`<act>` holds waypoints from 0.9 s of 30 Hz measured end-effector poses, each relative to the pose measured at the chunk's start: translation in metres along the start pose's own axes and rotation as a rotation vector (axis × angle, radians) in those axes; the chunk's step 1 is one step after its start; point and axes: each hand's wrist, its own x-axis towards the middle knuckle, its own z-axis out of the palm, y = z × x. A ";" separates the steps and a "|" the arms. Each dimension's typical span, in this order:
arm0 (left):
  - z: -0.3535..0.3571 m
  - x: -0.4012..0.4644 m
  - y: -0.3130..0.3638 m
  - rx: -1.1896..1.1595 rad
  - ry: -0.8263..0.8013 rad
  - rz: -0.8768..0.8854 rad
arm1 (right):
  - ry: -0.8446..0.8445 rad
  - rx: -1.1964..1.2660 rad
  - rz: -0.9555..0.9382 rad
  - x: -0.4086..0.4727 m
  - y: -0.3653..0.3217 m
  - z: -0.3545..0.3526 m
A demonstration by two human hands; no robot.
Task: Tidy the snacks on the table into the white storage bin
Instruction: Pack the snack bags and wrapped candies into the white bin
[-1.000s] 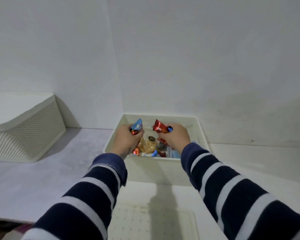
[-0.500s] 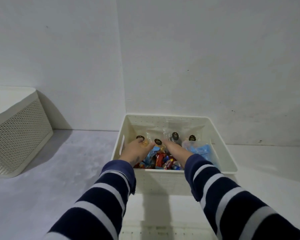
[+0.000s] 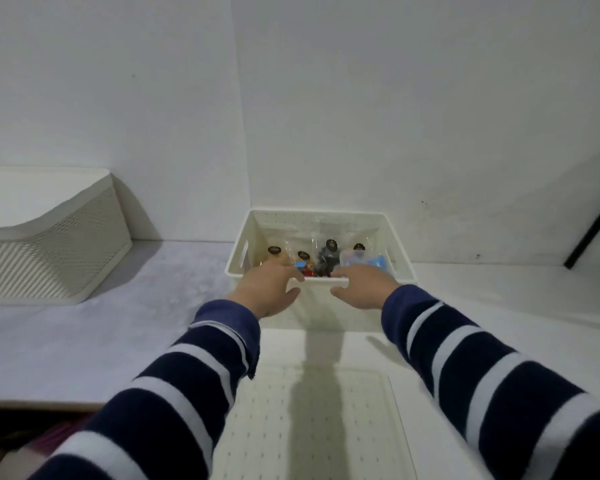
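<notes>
The white storage bin (image 3: 405,268) stands against the back wall on the white table (image 3: 101,334). Inside it lie clear snack bags with black round labels (image 3: 330,247), a blue packet (image 3: 374,262) and small red and blue wrapped sweets (image 3: 307,271). My left hand (image 3: 267,289) and my right hand (image 3: 364,289) hover side by side at the bin's near rim. Their fingers reach over the rim and their thumbs are in front of the near wall. Both hands hold nothing. They hide part of the rim and the snacks nearest to me.
A larger perforated white basket (image 3: 66,251) stands at the left against the wall. A flat perforated white panel (image 3: 312,427) lies on the table just in front of me. A dark bar (image 3: 593,233) leans at the far right. The table edge drops off at lower left.
One second ago each hand held wrapped snacks above the bin. Half a second ago both hands were down inside it. Now they have drawn back to the near rim, empty.
</notes>
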 end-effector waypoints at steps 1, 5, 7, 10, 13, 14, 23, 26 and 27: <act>0.004 -0.015 0.003 -0.016 0.006 -0.007 | 0.001 -0.011 -0.006 -0.015 0.002 0.005; 0.029 -0.082 0.008 -0.083 -0.011 -0.122 | -0.026 0.023 -0.023 -0.075 0.010 0.038; 0.046 -0.116 0.004 -0.090 -0.055 -0.216 | -0.080 0.019 -0.021 -0.102 0.016 0.063; 0.078 -0.165 -0.015 -0.088 -0.142 -0.378 | -0.181 0.014 0.032 -0.138 0.030 0.113; 0.106 -0.209 -0.033 -0.048 -0.264 -0.502 | -0.277 -0.009 0.125 -0.164 0.046 0.163; 0.113 -0.221 -0.037 -0.051 -0.290 -0.556 | -0.287 -0.003 0.166 -0.169 0.052 0.175; 0.157 -0.262 -0.047 -0.401 -0.229 -0.798 | -0.166 0.209 0.416 -0.175 0.065 0.222; 0.158 -0.268 -0.042 -0.464 -0.157 -0.828 | -0.151 0.259 0.448 -0.176 0.064 0.220; 0.156 -0.269 -0.040 -0.480 -0.146 -0.832 | -0.148 0.270 0.456 -0.177 0.063 0.218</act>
